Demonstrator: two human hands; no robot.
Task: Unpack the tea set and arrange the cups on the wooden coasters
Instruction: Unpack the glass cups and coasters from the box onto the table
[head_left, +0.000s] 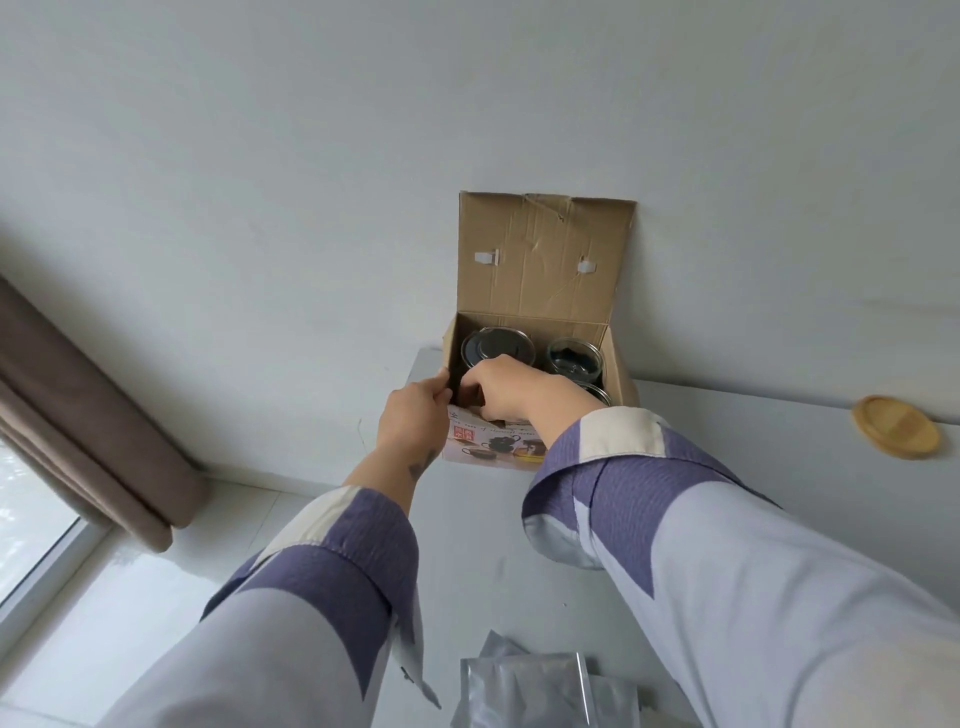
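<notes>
An open cardboard box (540, 260) with its lid flap raised stands on the white table against the wall. Inside it sit a glass teapot with a dark lid (496, 345) at the left and a glass cup (574, 356) at the right. My left hand (415, 410) grips the box's front left corner. My right hand (506, 387) reaches into the front of the box with curled fingers; what it holds is hidden. One round wooden coaster (894, 427) lies on the table at the far right.
Silver foil packets (524, 686) lie at the table's near edge between my arms. A brown curtain (78, 410) and a window (31, 509) are at the left. The white wall rises right behind the box.
</notes>
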